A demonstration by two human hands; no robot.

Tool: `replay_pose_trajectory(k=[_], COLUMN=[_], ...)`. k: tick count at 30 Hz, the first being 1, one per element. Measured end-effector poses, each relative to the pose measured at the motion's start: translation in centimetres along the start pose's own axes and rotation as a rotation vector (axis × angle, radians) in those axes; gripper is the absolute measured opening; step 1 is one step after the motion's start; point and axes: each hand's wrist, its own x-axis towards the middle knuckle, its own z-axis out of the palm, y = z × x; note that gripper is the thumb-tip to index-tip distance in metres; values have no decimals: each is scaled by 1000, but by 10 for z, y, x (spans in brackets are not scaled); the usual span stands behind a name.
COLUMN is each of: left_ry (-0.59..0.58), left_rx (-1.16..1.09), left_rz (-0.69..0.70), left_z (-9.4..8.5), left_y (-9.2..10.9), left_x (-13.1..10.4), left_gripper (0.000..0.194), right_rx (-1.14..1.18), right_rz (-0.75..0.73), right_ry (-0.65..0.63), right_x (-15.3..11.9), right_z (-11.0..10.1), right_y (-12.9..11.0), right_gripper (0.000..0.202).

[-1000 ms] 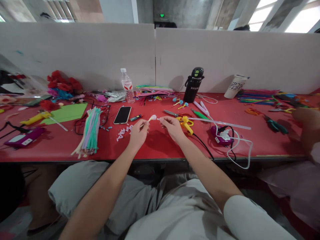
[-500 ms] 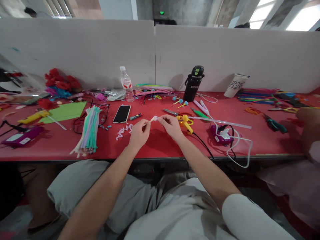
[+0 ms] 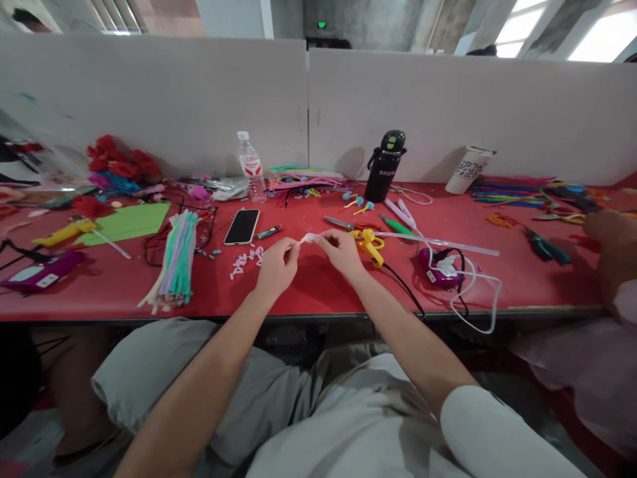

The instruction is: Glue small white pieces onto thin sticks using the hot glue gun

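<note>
Between my two hands, over the middle of the red table (image 3: 318, 292), is a small pale craft piece (image 3: 308, 238), whitish with a lilac tint. My left hand (image 3: 279, 262) pinches its pale stem end between thumb and fingers. The fingertips of my right hand (image 3: 341, 252) are closed on its other end. Small lilac cut bits (image 3: 239, 264) lie left of my left hand, below a black-screened phone (image 3: 241, 227) and a small lighter (image 3: 269, 232). Right of my right hand are a yellow glue gun (image 3: 371, 245) and scissors (image 3: 338, 223).
At the left lie a bundle of pastel pipe cleaners (image 3: 178, 262) and another yellow glue gun (image 3: 64, 232). A water bottle (image 3: 253, 169) and a black flask (image 3: 385, 167) stand behind. Pliers (image 3: 546, 247) lie at right, near another person's arm (image 3: 614, 245).
The small piece looks slightly turned between my fingertips. Both hands keep nearly the same place and grip. At the top left, a head beyond the partition has shifted left.
</note>
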Motion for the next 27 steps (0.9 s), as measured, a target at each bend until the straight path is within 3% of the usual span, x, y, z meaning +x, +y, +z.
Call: replay_pose_trajectory(k=[11, 19, 27], left_ry=[-44, -55, -76], left_rx=[-53, -105, -85], left_rz=[-73, -112, -105], left_z=[-1, -5, -7], left_y=[-2, -6, -4], left_x=[1, 3, 3], left_gripper=[24, 25, 23], right_rx=[8, 234, 97], right_rz=[56, 164, 70], right_ry=[7, -50, -104], right_x=[0, 2, -1], right_z=[-1, 0, -1], right_y=[2, 1, -3], right_gripper=[33, 33, 32])
